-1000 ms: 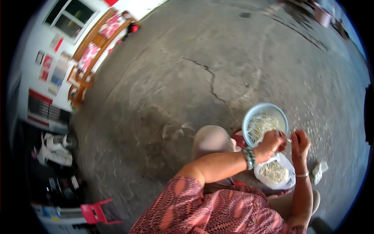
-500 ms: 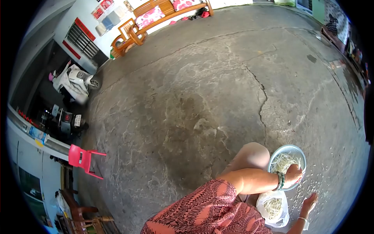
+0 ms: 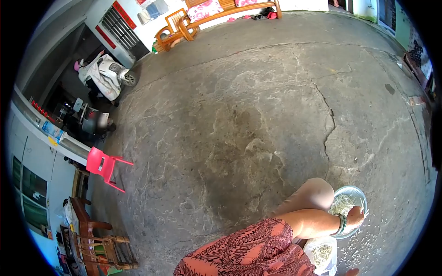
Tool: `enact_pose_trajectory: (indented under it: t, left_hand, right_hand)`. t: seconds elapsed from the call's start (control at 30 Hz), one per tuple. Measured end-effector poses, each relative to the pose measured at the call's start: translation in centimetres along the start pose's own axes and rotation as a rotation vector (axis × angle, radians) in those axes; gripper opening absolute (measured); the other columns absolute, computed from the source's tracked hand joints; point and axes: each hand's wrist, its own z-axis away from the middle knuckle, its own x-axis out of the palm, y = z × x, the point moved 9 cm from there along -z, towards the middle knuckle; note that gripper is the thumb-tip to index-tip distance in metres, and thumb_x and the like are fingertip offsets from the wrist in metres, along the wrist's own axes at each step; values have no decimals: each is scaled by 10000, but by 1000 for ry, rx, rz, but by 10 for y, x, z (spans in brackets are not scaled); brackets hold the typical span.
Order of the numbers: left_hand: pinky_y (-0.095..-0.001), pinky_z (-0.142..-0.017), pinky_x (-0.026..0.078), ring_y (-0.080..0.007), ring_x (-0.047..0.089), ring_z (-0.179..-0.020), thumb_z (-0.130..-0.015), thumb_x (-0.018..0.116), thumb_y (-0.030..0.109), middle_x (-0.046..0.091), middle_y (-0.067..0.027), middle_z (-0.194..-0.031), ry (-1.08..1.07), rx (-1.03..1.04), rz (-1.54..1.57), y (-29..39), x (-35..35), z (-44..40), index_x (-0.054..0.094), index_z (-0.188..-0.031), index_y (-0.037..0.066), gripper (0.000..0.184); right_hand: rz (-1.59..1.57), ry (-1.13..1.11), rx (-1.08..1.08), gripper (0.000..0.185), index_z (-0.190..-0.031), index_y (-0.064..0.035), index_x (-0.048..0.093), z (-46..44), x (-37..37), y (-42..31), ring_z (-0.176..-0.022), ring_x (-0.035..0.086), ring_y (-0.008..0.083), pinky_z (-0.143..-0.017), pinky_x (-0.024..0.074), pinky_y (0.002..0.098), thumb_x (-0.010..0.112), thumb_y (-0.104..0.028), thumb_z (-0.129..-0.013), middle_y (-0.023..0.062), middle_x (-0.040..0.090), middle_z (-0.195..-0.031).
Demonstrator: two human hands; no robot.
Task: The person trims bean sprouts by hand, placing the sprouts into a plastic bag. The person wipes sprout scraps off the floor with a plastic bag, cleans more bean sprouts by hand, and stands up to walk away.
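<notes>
Beside the bent knee (image 3: 315, 194): one round pale blue basket (image 3: 365, 201), on the floor (image 3: 248, 115) at lower right.
Basket edges: rim showing along the far and right sides; knee close on the left (contact cannot be told); forearm across the near side.
Room: broad floor beyond and left of the basket, a jagged crack (image 3: 330, 131) running through it; pink chair (image 3: 102, 164) and wooden bench (image 3: 221, 13) well apart.
Near side: one white plastic bag (image 3: 328, 268), mouth open, close to the basket.
Sprouts (image 3: 341, 203): long, thin, whitish-yellow, tangled loosely in the basket; a second lot (image 3: 321, 253) in the bag.
Scraps (image 3: 361, 246): short, pale, scattered over the floor, right of the bag.
Left hand (image 3: 354, 217): over the basket's right side, fingers bent inward, pale strands by the tips (firm hold or mere touch, cannot tell); green beaded bracelet (image 3: 342, 223) at the wrist.
Right hand (image 3: 352, 272): cut off by the lower edge; grip cannot be told.
</notes>
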Motion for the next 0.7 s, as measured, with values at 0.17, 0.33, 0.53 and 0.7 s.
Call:
enact_pose_trajectory:
  t: [0.17, 0.33, 0.53, 0.7]
  left_hand:
    - [-306, -414, 395, -157, 530, -506, -742, 540, 145, 536, -61, -585, -235, 227, 310, -1, 6, 2, 523, -693, 36, 121]
    - [-276, -478, 443, -160, 549, -538, -847, 463, 133, 569, -90, -644, -325, -74, 146, 31, 8, 32, 554, -734, 30, 178]
    - [-407, -675, 477, -290, 591, -796, -869, 407, 177, 588, -151, -888, -393, -278, 309, 30, 10, 38, 512, -967, 24, 211]
    - [-475, -757, 457, -317, 590, -877, -861, 382, 239, 600, -150, -959, -301, -279, 230, 31, 8, 42, 489, -1062, 33, 307]
  right_hand:
    - [-166, -153, -95, 310, -1094, -26, 570, 20, 41, 62, -1152, 434, 344, -1005, 318, 440, 544, -113, -797, 168, 514, -1202]
    - [-334, 35, -246, 137, -802, -59, 618, 47, -36, -33, -701, 579, 358, -641, 471, 432, 514, -130, -750, 172, 593, -717]
    - [-372, 10, -202, 199, -927, -22, 616, 79, -93, -63, -714, 584, 387, -638, 469, 434, 525, -116, -777, 197, 603, -748]
    - [-342, -36, -200, 226, -957, -14, 594, 97, -100, -44, -724, 573, 365, -652, 459, 425, 566, -111, -754, 177, 585, -764]
